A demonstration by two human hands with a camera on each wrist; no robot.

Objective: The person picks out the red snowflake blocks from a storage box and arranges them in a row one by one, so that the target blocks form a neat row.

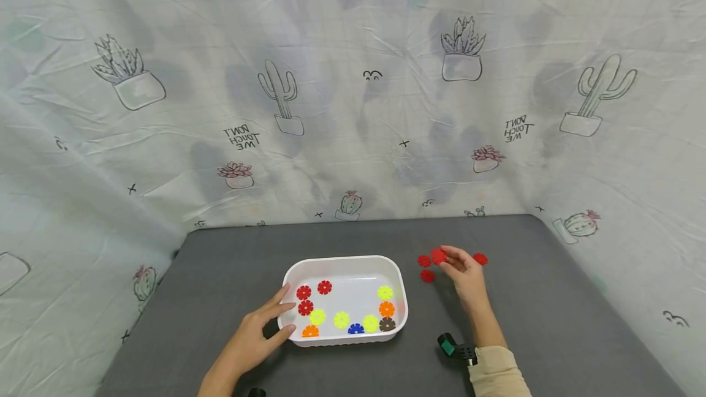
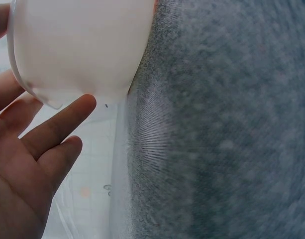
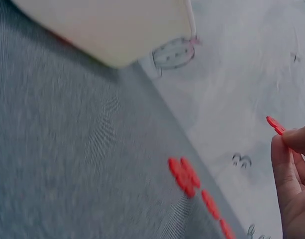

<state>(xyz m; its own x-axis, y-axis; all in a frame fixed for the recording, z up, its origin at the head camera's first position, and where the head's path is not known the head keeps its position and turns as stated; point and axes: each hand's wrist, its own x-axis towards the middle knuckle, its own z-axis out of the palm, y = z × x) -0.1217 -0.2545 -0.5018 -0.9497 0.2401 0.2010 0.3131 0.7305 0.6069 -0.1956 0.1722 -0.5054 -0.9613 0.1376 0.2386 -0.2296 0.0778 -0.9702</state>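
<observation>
Gray tabletop point(image 1: 540, 299): white tray point(image 1: 349, 341), at least 3 red discs point(image 1: 427, 276) right of tray.

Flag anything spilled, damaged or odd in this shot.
Just the backdrop: its lettering reads backwards, though its cacti stand upright. Nothing looks spilled or damaged; the white tray sits upright, and the loose red discs beside it look intact.

White smooth plastic tray point(image 2: 82, 50) touched by bare left hand point(image 2: 28, 157); grey textured tabletop point(image 2: 222, 129) seen beneath; pale printed sheet point(image 2: 87, 169) seen on far side.
</observation>
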